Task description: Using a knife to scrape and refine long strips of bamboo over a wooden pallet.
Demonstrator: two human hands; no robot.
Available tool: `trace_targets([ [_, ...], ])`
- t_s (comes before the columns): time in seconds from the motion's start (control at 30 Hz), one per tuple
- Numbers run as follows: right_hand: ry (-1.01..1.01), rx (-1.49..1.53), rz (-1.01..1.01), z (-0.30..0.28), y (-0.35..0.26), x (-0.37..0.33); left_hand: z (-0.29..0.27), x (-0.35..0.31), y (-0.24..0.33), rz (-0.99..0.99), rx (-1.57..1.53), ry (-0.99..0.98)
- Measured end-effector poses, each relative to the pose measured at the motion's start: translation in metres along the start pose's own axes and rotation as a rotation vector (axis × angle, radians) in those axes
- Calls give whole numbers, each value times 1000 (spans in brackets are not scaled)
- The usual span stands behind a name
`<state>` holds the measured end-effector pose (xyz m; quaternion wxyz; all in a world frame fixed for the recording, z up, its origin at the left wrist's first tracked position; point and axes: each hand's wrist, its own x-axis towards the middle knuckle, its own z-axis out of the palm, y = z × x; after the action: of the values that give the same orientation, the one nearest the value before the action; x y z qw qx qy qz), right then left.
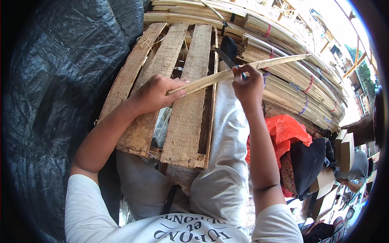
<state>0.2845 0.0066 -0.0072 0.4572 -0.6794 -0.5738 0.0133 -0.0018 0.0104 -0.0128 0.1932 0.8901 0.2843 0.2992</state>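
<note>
The left grip (159,91) clasps one end of the strip (208,79), which slants over the crate (184,133) and past the right leg (227,121). The right grip (250,85) grasps the knife (225,57), its blade showing just beyond the strip.

Left hand (158,90) grips strip (210,79), right hand (250,84) holds knife (225,58).

Looking down on a rough wooden crate (184,131), slatted on top, carrying thin loose fibres (159,39) toward its far end!
</note>
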Motion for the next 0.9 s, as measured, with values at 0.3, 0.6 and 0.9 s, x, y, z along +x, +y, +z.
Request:
trace_targets([
  [0.3,-17,105,-29,1,3,-2,0,0,3,-86,-26,-11],
  [0.6,26,216,-77,7,7,-5,-2,0,4,-82,-9,-15],
  [0.9,76,190,-62,1,-7,-11,-2,0,6,-58,13,-12],
])
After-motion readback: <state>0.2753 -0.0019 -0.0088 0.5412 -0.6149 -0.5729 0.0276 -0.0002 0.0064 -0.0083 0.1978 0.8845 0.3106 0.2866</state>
